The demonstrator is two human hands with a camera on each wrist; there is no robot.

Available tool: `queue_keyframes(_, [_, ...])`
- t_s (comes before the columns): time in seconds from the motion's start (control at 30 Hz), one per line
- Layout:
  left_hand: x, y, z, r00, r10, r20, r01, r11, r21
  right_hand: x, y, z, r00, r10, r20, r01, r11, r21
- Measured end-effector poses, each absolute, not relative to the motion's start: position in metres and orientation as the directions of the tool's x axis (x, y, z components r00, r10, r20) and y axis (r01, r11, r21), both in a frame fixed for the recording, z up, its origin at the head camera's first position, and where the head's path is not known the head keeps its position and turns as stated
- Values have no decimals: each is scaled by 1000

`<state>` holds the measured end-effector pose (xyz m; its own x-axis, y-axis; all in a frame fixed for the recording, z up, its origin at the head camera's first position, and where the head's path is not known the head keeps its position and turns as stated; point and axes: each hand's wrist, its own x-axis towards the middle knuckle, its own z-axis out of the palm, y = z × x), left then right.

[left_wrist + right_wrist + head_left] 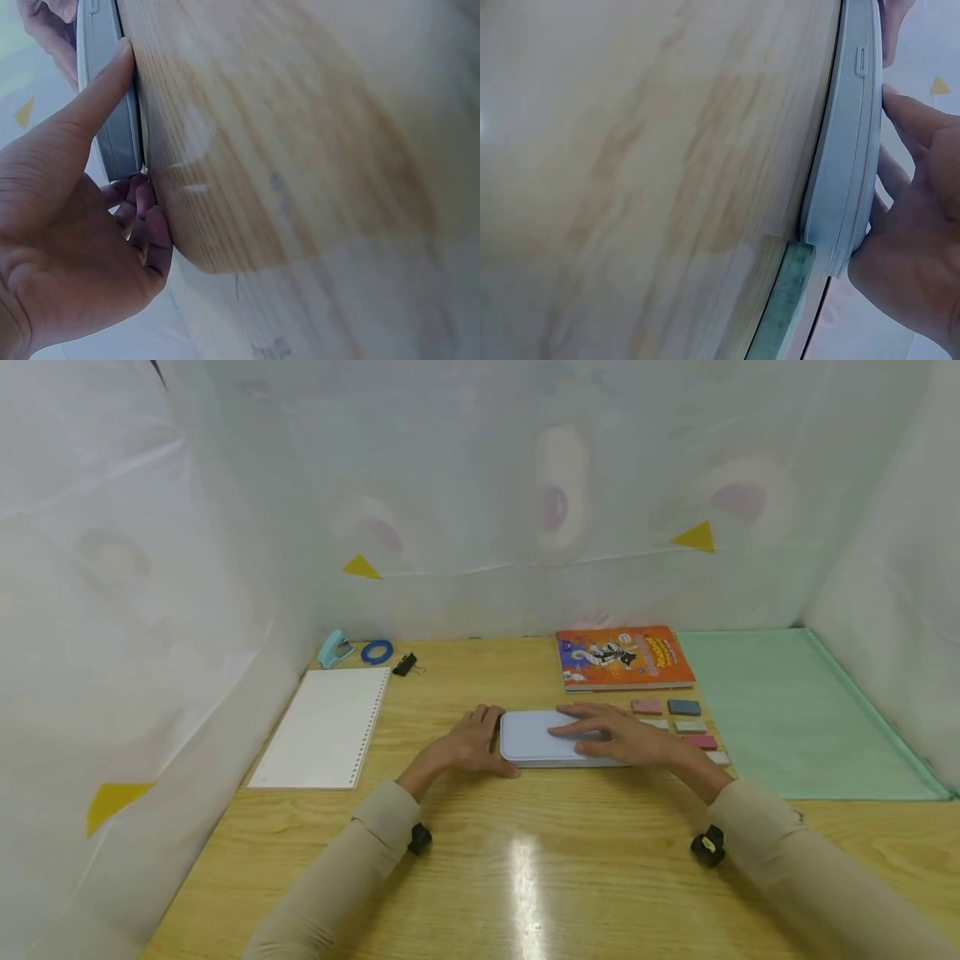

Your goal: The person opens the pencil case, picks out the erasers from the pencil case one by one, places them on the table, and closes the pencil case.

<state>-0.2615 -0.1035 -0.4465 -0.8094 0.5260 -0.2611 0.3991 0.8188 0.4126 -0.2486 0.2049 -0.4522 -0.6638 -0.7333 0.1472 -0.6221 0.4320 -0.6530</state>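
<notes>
A flat, pale blue pencil case [528, 739] with rounded corners lies lengthwise on the wooden table, its lid down. Around its left end is my left hand [471, 745], with the thumb along the near side and the other fingers at the end and far corner. In the left wrist view that thumb presses the side of the case [120, 146], and the fingers curl by its end. My right hand [626, 735] rests on the lid toward the right, fingers spread and fairly straight. A small latch shows on the case's side [847, 150] in the right wrist view.
Several small erasers [684, 707] lie right of the case, partly behind my right forearm. An orange book [626, 658] is behind, a green mat [810, 718] far right. A white notepad [318, 727], stapler [333, 650], blue ring [377, 652] and binder clip [406, 665] are left.
</notes>
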Motion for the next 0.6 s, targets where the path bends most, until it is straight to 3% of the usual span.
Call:
queue_keyframes(0.2, [-263,-103,-448,-806,528,-267,406,822,398,-249,204,-455,-647,-746,159,-643,422,-639])
queue_keyframes(0.33, [-264,-104,-451,-820,520,-240,397,818,415,-252,211,-455,-669,-731,132,-603,432,-671])
queue_keyframes(0.6, [-254,-143,-443,-794,591,-140,431,711,555,-242,263,-433,-843,-527,110,-391,458,-799])
